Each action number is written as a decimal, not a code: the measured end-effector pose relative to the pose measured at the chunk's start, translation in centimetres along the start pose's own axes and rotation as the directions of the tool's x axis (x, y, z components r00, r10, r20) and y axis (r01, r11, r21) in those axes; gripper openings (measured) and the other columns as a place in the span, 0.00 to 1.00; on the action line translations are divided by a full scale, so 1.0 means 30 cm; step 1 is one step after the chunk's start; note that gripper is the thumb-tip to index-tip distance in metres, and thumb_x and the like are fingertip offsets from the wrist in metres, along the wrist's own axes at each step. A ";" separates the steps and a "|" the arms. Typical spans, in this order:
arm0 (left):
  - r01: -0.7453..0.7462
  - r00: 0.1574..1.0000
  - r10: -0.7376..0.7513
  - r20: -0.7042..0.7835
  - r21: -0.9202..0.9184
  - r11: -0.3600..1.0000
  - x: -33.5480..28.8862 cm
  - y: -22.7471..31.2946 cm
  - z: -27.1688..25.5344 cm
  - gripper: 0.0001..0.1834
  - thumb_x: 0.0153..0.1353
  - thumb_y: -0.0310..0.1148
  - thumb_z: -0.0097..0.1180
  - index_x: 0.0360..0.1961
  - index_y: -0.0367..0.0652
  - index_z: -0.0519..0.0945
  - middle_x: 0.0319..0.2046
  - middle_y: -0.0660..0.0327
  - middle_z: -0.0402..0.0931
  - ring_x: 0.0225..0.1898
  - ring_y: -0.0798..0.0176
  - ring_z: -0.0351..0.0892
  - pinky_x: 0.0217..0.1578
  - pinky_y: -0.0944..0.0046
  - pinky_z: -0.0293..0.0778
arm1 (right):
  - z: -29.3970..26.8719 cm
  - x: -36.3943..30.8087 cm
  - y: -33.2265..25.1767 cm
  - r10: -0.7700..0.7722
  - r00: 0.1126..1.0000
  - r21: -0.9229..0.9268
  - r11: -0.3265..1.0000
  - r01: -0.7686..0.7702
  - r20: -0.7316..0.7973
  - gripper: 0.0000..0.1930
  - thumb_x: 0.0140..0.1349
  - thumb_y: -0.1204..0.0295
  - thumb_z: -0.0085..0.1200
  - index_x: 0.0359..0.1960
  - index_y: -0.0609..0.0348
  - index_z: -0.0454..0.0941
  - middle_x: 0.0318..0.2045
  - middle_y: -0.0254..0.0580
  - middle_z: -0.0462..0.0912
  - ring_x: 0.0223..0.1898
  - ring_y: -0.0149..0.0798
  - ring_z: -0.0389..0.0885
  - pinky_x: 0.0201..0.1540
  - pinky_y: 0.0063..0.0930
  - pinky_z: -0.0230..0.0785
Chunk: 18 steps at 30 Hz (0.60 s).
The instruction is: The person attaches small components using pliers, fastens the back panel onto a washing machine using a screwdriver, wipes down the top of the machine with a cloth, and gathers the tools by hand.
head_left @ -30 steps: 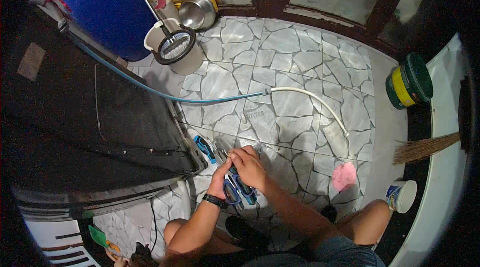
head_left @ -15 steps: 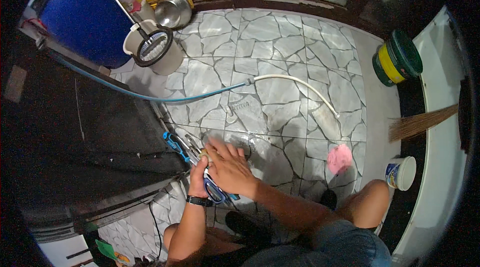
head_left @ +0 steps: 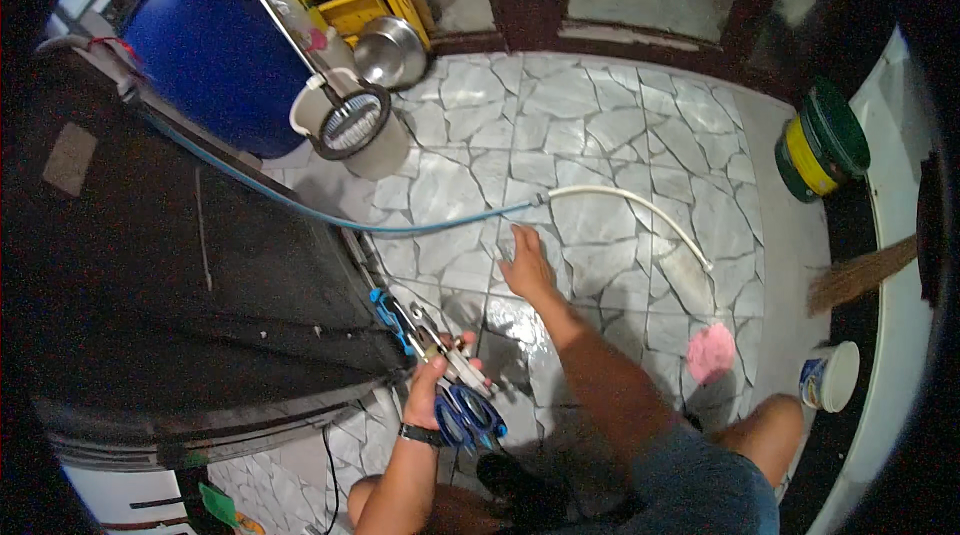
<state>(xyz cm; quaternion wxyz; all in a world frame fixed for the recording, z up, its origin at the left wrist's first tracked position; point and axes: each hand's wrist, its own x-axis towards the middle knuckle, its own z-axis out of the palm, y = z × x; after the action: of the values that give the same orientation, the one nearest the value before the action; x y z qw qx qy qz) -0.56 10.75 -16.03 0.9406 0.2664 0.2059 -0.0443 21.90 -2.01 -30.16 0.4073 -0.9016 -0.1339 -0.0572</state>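
My left hand [head_left: 432,383] is closed around a bundle of tools at the lower middle. In it are scissors [head_left: 468,413] with dark blue handle loops, a tool with a bright blue handle [head_left: 390,320], and several metal and pale pieces that I cannot name. My right hand [head_left: 526,265] reaches forward low over the tiles, just on my side of the blue hose [head_left: 430,227]. Its thumb stands apart from its fingers, and nothing shows in it. It covers the spot where a small pale toothed thing lay on the floor.
A white hose end [head_left: 640,197] joins the blue hose and curves right toward a pink piece [head_left: 711,353]. At the back left stand a grey bucket [head_left: 385,150], a metal pot [head_left: 392,53] and a blue barrel [head_left: 215,55]. A green bucket [head_left: 840,135], broom [head_left: 860,275] and white tub [head_left: 835,375] are right.
My right hand has left the bundle in my left hand and stretched forward toward the hose. The left hand keeps its hold. The whole view has shifted slightly.
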 end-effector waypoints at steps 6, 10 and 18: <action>0.017 0.998 -0.019 0.068 0.035 0.999 0.001 -0.042 -0.010 0.27 0.63 0.36 0.62 0.62 0.48 0.68 0.65 0.54 0.66 0.51 0.48 0.82 0.48 0.36 0.80 | 0.180 0.034 0.222 0.014 0.925 -0.272 0.957 0.097 0.380 0.21 0.57 0.71 0.61 0.53 0.57 0.74 0.45 0.50 0.79 0.43 0.54 0.82 0.48 0.45 0.76; 0.026 0.998 -0.021 -0.057 0.091 0.996 0.013 -0.041 -0.015 0.34 0.65 0.37 0.59 0.71 0.48 0.62 0.66 0.56 0.66 0.54 0.50 0.78 0.49 0.38 0.80 | 0.113 -0.012 0.170 -0.071 0.934 -0.025 0.996 0.085 0.351 0.12 0.60 0.73 0.61 0.44 0.60 0.76 0.36 0.46 0.81 0.41 0.46 0.83 0.43 0.38 0.76; 0.089 0.996 -0.089 0.010 -0.005 0.996 0.127 -0.033 0.016 0.18 0.64 0.36 0.60 0.54 0.51 0.74 0.65 0.60 0.68 0.53 0.51 0.79 0.47 0.42 0.81 | -0.454 -0.145 -0.231 -0.019 0.842 0.627 0.677 -0.386 0.539 0.13 0.64 0.68 0.63 0.37 0.65 0.74 0.33 0.40 0.83 0.36 0.29 0.82 0.40 0.26 0.74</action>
<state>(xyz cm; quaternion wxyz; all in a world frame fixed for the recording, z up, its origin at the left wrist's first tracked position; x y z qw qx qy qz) 2.88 9.75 -17.70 0.9393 0.2542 0.2132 -0.0869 15.83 -8.70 -17.08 0.6784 -0.6622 -0.1519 0.2797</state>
